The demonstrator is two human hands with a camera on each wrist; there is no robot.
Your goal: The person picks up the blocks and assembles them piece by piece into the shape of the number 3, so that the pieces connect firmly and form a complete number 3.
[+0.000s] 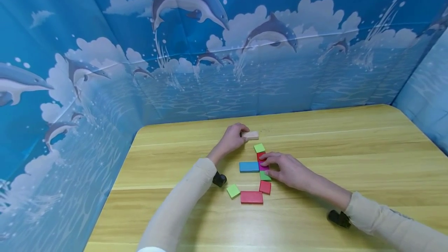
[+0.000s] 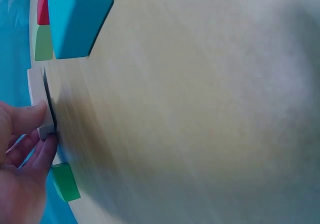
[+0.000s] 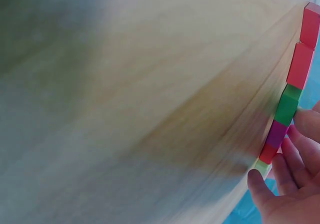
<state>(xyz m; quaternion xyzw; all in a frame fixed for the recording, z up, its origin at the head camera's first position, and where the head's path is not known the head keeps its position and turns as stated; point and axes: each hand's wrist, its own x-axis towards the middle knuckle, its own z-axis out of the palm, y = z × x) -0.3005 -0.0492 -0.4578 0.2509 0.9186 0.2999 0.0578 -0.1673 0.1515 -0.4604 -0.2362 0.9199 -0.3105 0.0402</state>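
My left hand pinches one end of a plain wooden block lying toward the far side of the table. In the left wrist view, the thumb and fingers hold that wooden block at its edge. My right hand rests its fingers against a column of coloured blocks, touching around the red block and the purple block. Its fingers are spread loosely along the column in the right wrist view, beside the green block. A light green block tops the column. A blue block adjoins it on the left.
Nearer me, a small red block, a long red block and a tilted light green block continue in a curve. A green block appears past the left hand. Dolphin-print cloth borders the wooden table.
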